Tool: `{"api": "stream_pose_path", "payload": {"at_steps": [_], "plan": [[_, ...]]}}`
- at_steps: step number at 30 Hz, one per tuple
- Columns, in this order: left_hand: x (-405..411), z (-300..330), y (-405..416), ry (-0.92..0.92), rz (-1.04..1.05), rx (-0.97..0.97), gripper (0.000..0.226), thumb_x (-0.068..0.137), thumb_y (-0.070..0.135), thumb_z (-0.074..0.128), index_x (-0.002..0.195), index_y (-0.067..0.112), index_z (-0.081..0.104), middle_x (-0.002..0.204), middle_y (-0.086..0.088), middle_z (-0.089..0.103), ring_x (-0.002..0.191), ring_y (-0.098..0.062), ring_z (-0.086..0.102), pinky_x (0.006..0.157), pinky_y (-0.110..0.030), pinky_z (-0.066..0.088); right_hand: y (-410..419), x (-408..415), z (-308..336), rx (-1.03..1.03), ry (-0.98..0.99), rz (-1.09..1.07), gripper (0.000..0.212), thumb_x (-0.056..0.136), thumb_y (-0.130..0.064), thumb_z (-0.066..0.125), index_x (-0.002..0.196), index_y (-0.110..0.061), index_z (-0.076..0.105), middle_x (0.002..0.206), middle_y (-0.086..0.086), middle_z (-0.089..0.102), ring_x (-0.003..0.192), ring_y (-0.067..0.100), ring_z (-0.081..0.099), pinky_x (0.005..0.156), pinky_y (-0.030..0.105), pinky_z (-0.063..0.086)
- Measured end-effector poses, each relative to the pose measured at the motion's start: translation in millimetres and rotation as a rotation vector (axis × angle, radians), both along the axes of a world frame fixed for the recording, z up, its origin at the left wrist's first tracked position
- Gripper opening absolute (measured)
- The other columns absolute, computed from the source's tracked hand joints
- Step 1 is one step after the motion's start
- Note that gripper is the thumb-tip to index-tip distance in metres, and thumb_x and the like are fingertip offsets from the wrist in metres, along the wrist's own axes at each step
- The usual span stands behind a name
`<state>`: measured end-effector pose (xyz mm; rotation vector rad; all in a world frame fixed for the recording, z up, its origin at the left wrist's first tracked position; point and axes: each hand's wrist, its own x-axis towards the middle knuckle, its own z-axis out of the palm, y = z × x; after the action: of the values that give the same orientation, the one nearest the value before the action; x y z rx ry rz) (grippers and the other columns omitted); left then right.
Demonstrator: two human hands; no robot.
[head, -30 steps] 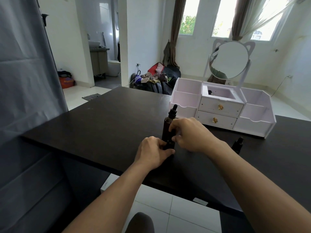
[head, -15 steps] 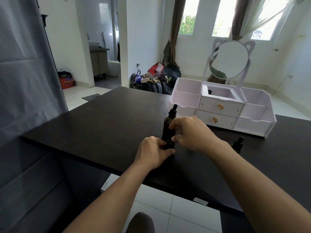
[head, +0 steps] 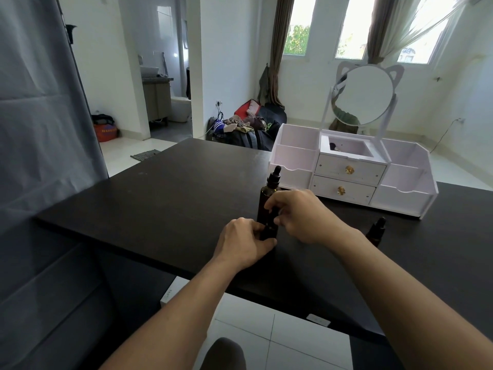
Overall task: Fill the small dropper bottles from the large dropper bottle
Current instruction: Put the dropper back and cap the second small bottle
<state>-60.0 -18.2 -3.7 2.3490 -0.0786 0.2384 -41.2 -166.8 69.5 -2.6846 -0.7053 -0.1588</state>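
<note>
At frame centre, the left hand (head: 244,243) gripped a small bottle (head: 269,232) while the right hand (head: 298,214) pinched its cap (head: 271,213).

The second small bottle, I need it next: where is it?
Head view: the small dropper bottle stands on the table, right of the right forearm, before the white organizer.

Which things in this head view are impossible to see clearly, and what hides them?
- Small bottle's body: hidden by the left hand and right hand.
- Liquid level in the large dropper bottle: dark glass.
- Second small bottle: lower part behind the right forearm.
- Item in the organizer top compartment: too small.
</note>
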Motion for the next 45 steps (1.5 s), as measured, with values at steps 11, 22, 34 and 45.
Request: {"api": "stream_pose_path", "payload": {"at_steps": [11,22,34,45], "plan": [[-0.4,1.0,0.8,0.041,-0.037,-0.027,0.020,0.076,0.050,0.075,0.084,0.031,0.075,0.068,0.014,0.060,0.071,-0.005,0.056,0.060,-0.023,0.040,1.7,0.6,-4.3,-0.077,0.027,-0.011,0.023,0.090,-0.019,0.065,0.113,-0.016,0.064,0.113,0.004,0.058,0.102,0.023,0.058,0.085,0.030,0.048],[2.6,-2.6,1.3,0.036,-0.044,-0.027,0.024,0.074,0.052,0.074,0.088,0.032,0.076,0.080,0.007,0.069,0.082,-0.013,0.063,0.066,-0.026,0.044,0.0,-0.6,-3.3,-0.127,0.013,0.002,0.024,0.089,-0.021,0.066,0.113,-0.019,0.065,0.107,-0.001,0.057,0.099,0.021,0.058,0.086,0.034,0.050],[3.9,-2.4,-0.8,0.048,-0.042,0.016,0.024,0.074,0.054,0.073,0.079,0.031,0.074,0.074,0.006,0.065,0.077,-0.015,0.061,0.063,-0.026,0.043,1.1,-1.9,-4.7,-0.097,0.000,-0.028,0.022,0.089,-0.025,0.068,0.109,-0.016,0.066,0.110,0.002,0.060,0.097,0.022,0.059,0.082,0.032,0.050],[1.3,0.3,-1.4,0.047,-0.074,0.027,0.023,0.076,0.052,0.073,0.061,0.040,0.060,0.069,0.008,0.061,0.075,-0.013,0.059,0.064,-0.028,0.045,2.1,-4.0,-8.8,-0.079,-0.016,-0.084,0.020,0.089,-0.029,0.068,0.106,-0.019,0.067,0.110,0.000,0.060,0.095,0.020,0.059,0.075,0.028,0.045]]}}
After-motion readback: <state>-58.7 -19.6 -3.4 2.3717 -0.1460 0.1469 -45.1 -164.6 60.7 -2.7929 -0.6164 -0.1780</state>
